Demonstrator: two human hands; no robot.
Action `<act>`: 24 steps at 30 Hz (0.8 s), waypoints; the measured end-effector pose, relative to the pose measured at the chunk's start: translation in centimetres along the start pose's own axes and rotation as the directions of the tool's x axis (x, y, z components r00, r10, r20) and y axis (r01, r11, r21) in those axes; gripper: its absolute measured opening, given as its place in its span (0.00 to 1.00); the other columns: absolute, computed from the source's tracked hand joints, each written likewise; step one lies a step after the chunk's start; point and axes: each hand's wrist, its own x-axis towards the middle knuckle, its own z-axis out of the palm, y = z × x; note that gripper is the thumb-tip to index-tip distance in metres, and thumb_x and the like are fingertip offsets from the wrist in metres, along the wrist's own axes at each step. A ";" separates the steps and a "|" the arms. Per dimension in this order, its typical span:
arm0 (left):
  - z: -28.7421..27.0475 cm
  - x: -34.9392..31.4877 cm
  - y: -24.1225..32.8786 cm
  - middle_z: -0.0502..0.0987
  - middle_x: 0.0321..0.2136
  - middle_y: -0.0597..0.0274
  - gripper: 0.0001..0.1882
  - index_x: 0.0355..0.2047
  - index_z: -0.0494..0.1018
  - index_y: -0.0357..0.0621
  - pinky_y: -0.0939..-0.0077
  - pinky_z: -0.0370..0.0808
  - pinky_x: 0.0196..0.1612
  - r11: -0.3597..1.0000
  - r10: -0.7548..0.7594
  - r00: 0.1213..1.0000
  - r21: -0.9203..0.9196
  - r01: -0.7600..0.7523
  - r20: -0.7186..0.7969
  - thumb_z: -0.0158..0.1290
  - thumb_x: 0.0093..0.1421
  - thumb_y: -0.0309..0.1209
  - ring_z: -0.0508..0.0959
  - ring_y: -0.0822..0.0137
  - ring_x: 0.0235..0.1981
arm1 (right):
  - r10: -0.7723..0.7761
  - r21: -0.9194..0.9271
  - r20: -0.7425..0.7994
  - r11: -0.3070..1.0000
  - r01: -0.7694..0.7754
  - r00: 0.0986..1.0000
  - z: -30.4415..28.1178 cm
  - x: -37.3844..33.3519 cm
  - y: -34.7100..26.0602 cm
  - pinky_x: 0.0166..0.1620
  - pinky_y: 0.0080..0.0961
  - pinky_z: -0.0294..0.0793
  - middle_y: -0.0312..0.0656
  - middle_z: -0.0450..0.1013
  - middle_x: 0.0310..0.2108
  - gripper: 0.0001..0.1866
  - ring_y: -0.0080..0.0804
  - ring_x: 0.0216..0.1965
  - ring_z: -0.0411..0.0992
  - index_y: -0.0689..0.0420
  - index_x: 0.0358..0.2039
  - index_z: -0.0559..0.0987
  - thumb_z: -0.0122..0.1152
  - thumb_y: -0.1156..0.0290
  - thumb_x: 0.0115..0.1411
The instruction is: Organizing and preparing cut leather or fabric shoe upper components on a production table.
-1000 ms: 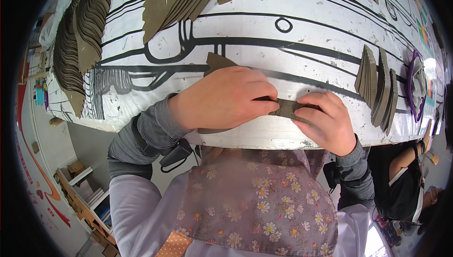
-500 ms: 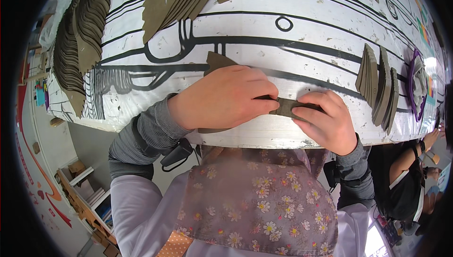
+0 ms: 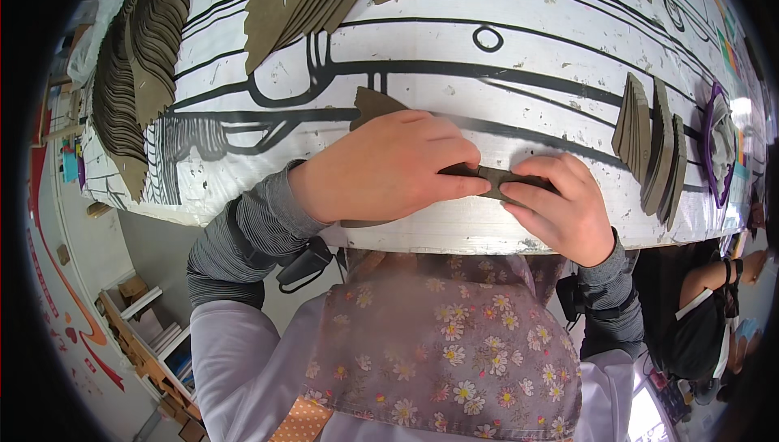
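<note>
Strip (image 3: 493,181) clamped in left fingers (image 3: 458,153) and right fingers (image 3: 558,173), near table edge (image 3: 454,247), open tabletop (image 3: 560,57) beyond

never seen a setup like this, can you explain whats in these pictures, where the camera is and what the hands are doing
There is no machine here, just a person's two bare hands. The view comes from a wide fisheye camera on that person's head, looking down, so straight edges bend and the flowered apron shows at the bottom.

The table is white with black line drawings. Fanned brown pieces lie at the left, at the top and at the right.

The left hand and right hand hold a small brown strip between them, fingers and thumbs pinching it. A brown piece with a toothed edge sticks out from behind the left hand.
</note>
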 end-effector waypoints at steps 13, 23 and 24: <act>0.3 0.2 0.4 0.76 0.40 0.74 0.17 0.50 0.82 0.56 0.69 0.72 0.49 0.996 -0.038 0.999 0.078 0.039 -0.012 0.58 0.59 0.32 0.75 0.68 0.43 | -0.010 0.017 -0.015 1.000 0.010 1.000 0.0 0.1 -0.1 0.40 0.34 0.74 0.37 0.75 0.43 0.12 0.38 0.37 0.73 0.52 0.38 0.85 0.74 0.70 0.50; 0.3 0.2 0.2 0.76 0.42 0.74 0.18 0.50 0.82 0.61 0.70 0.73 0.48 0.998 -0.003 0.998 0.059 0.006 -0.060 0.60 0.58 0.32 0.75 0.67 0.43 | 0.007 0.027 -0.014 1.000 -0.007 1.000 0.0 0.1 -0.1 0.40 0.34 0.74 0.37 0.75 0.43 0.13 0.38 0.37 0.73 0.52 0.38 0.85 0.74 0.71 0.50; 0.3 0.1 0.2 0.76 0.43 0.74 0.18 0.50 0.82 0.61 0.71 0.73 0.48 0.998 0.020 0.999 0.064 -0.019 -0.025 0.60 0.58 0.33 0.75 0.67 0.43 | 0.014 0.030 -0.011 0.999 -0.014 1.000 0.0 0.1 -0.1 0.40 0.34 0.74 0.37 0.75 0.43 0.13 0.39 0.38 0.73 0.52 0.38 0.85 0.74 0.71 0.50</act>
